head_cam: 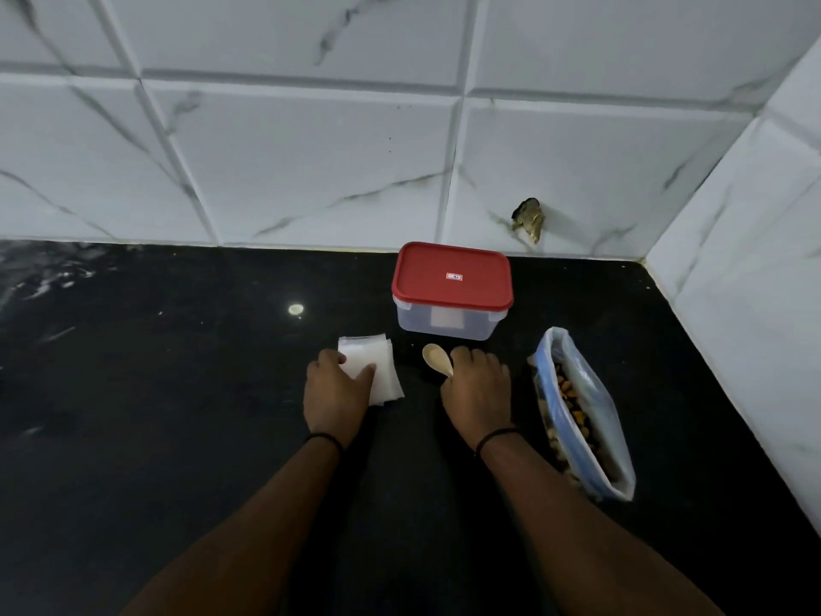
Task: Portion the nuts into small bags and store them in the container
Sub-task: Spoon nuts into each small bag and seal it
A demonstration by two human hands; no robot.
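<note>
Resting left hand (338,389) on bags (373,371); right hand (477,384) on spoon (437,360).

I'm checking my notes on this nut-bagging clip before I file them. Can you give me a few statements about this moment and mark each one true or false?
1. The container has its red lid on. True.
2. The left hand rests on the stack of small bags. True.
3. The spoon lies inside the container. False: it is on the counter in front of the container, under the right hand.
4. The big bag of nuts lies left of both hands. False: it lies to the right of the right hand.
5. Filled small bags already sit beside the container. False: none are visible there.
</note>
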